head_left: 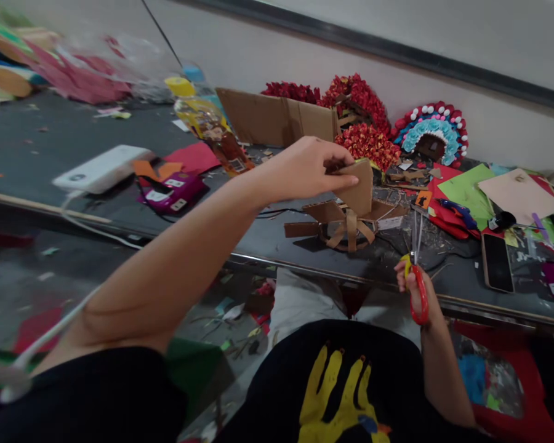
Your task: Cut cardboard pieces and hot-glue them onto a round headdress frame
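My left hand [316, 165] reaches across the table and pinches a small flat piece of brown cardboard [359, 189] between thumb and fingers. Directly beneath that piece lies a round form of cardboard strips [351, 232], with flat tabs sticking out around it. Whether the pinched piece is joined to the form I cannot tell. Near the table's front edge, my right hand [425, 294] is closed around the red and yellow handles of a pair of scissors [414, 249]. The blades point away from me and look slightly apart.
Behind stand a cardboard sheet [281, 117], red paper-flower pieces [367, 144] and a blue-and-red arch [436, 136]. Bottles [212, 129], a white power bank [102, 169] and a purple device [173, 192] are left. Coloured paper [471, 191] and a phone [497, 263] lie right.
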Tool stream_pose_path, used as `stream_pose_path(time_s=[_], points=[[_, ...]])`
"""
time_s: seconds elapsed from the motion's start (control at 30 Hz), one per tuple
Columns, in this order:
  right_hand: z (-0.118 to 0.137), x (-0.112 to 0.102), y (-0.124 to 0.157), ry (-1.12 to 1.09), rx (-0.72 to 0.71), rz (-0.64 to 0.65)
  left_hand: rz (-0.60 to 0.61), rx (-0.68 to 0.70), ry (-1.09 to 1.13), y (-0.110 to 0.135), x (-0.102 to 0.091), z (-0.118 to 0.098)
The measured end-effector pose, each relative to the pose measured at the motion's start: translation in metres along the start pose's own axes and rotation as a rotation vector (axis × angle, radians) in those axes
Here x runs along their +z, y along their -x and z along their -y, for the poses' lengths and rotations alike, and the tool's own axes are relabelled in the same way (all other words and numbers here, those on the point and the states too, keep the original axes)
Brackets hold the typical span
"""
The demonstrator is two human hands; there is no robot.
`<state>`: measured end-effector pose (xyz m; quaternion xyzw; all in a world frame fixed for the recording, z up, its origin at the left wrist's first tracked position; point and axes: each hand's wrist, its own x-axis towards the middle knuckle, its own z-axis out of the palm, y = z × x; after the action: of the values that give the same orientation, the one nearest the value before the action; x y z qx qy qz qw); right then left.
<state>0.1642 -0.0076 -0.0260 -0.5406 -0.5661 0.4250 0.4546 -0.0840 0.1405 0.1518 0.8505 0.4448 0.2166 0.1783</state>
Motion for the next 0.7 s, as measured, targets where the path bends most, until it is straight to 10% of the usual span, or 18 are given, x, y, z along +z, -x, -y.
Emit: stream_pose_path(time_s=[0.37,0.7], points=[[0.016,0.067,0.008,-0.171,-0.081,0.064,-0.372,-0.18,0.637,0.052,0.043,-0.015],[0.025,0.054,0.008,0.062,-0.084,0.151,-0.362,-0.2,0.564,0.061,0.041,-0.015]])
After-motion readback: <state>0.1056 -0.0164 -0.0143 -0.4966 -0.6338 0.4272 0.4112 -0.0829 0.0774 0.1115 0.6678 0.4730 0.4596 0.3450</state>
